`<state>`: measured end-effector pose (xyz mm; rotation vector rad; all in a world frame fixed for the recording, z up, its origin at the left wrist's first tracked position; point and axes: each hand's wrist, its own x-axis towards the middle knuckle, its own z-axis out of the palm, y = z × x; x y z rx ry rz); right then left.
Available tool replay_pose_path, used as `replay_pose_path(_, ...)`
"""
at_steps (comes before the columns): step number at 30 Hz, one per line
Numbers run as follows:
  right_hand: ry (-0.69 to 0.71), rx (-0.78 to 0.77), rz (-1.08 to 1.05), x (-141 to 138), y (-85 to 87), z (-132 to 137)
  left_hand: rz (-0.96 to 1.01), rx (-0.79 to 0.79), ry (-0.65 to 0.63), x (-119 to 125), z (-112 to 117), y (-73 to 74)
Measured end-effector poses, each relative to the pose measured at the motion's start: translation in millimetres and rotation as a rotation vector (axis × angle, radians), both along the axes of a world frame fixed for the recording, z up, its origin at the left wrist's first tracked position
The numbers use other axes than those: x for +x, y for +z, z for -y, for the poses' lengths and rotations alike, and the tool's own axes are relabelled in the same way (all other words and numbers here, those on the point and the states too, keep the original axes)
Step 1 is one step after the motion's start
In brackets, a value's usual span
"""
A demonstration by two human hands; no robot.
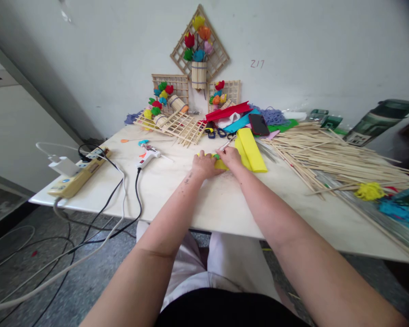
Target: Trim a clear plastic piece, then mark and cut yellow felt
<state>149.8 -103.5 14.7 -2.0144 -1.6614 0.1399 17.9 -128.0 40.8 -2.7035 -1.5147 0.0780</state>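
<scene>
My right hand point(231, 156) is closed around a slim white pen point(226, 142), its tip end hidden by the fingers. My left hand point(204, 165) lies flat across a small yellow paper piece point(221, 165) on the table, fingers stretched over it. Between the two hands a little green piece point(216, 156) shows on top of the yellow. Just right of my right hand rests a folded sheet of yellow crepe paper point(250, 152). Scissors point(221, 132) lie behind the hands.
A white glue gun point(148, 158) sits to the left, its cord running off the table's front edge near a power strip point(78, 175). Thin wooden sticks point(337, 154) pile up at right. A phone point(258, 125), a bottle point(378, 121) and lattice flower decorations point(177, 127) stand or lie behind.
</scene>
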Motion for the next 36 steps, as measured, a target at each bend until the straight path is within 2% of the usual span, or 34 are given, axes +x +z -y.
replay_pose_path(12, -0.007, 0.023, -0.007, 2.2, -0.9, -0.4, 0.004, 0.003, -0.002, 0.3, 1.2, 1.4)
replay_pose_path(20, -0.008, 0.072, -0.108, 4.3, -1.8, 1.6, 0.013, 0.022, -0.011, -0.5, 2.0, 0.1)
replay_pose_path(28, 0.003, 0.098, -0.206, 5.7, -0.4, 5.3, -0.001, 0.014, 0.062, 0.9, 6.5, 5.2)
replay_pose_path(36, 0.045, 0.113, -0.155, 7.5, -1.2, 9.0, 0.036, 0.036, 0.056, -0.7, 6.0, 4.7)
